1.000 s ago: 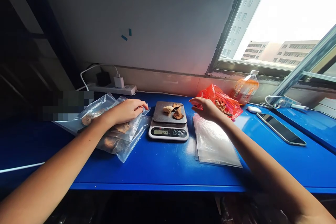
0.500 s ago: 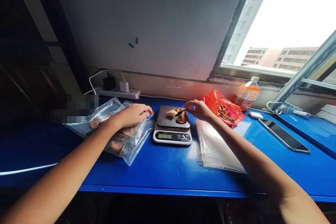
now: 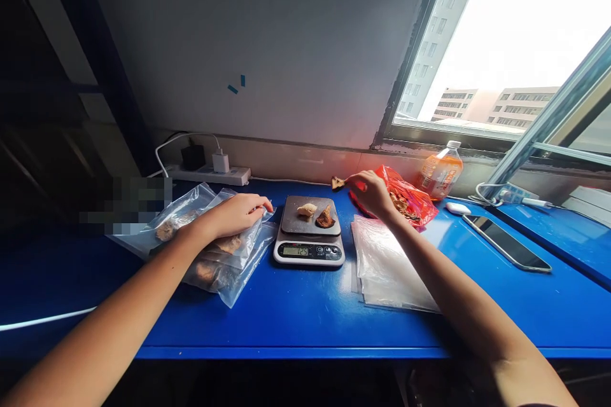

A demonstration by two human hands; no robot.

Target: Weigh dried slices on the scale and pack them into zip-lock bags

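Note:
My right hand [image 3: 370, 193] pinches a dried mushroom-like slice [image 3: 338, 184], dark on one side, above and behind the kitchen scale [image 3: 309, 253]. On the scale's metal plate lie a pale knobbly dried piece [image 3: 307, 210] and a brown dried chunk [image 3: 325, 219]. The display shows digits that look like 125; a decimal point cannot be made out. My left hand [image 3: 238, 213] rests on clear plastic bags [image 3: 241, 280] of brown dried pieces, its fingers loosely bent and apart. Behind my right hand sits a red plastic bag [image 3: 420, 203] with dried slices inside.
A stack of clear flat bags [image 3: 396, 273] lies right of the scale. Farther right are a phone [image 3: 506, 243], a white earbud case [image 3: 457, 208] and an orange drink bottle [image 3: 442, 172]. A power strip [image 3: 205, 174] with chargers stands along the wall.
My right hand has lifted the dark slice off the scale plate, up and slightly toward the red bag. My left hand stays on the bags. The view has shifted slightly.

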